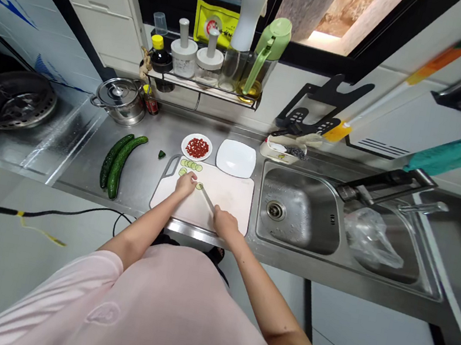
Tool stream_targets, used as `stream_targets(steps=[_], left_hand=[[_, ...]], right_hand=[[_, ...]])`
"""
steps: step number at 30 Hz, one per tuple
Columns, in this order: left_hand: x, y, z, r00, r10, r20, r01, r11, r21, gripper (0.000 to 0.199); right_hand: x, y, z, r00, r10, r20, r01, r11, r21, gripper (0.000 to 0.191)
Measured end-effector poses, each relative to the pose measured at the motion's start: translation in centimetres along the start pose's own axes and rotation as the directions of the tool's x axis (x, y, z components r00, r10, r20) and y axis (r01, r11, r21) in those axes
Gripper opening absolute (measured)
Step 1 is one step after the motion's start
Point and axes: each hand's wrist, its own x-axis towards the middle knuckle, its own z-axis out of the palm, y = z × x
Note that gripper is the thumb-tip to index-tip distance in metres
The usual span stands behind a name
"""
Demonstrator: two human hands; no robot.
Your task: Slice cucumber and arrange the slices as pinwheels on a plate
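Observation:
My right hand (225,222) is wrapped round the handle of a knife (208,198), whose blade points away and to the left over the white cutting board (230,196). A pale green cucumber slice (199,186) is at the blade's tip. Just left of it is my left hand (186,184), low over the board with its fingers bent together; what they hold, if anything, is hidden. Beyond that hand lies a row of cucumber slices (191,164), with more slices (182,172) in front, partly covered by the hand.
Two whole cucumbers (119,165) and a small green cucumber end (161,154) lie left of the board. Behind it stand a plate of chopped red pieces (197,147) and a white square plate (236,158). A sink (302,209) adjoins on the right; a lidded pot (121,99) stands back left.

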Motion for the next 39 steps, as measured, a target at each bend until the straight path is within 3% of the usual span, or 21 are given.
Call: stream_targets(steps=[16,39], left_hand=[[-0.01,0.38,-0.19,0.999,-0.039,0.026,0.039,0.999,0.006,0.014],[0.02,0.13,-0.03,1.000,-0.010,-0.004,0.010,1.000,0.014,0.014]], right_hand=[[-0.16,-0.62,-0.78,1.000,0.019,-0.005,-0.019,1.000,-0.020,0.030],[-0.64,0.08,-0.40,1.000,0.014,0.011,-0.013,1.000,-0.006,0.029]])
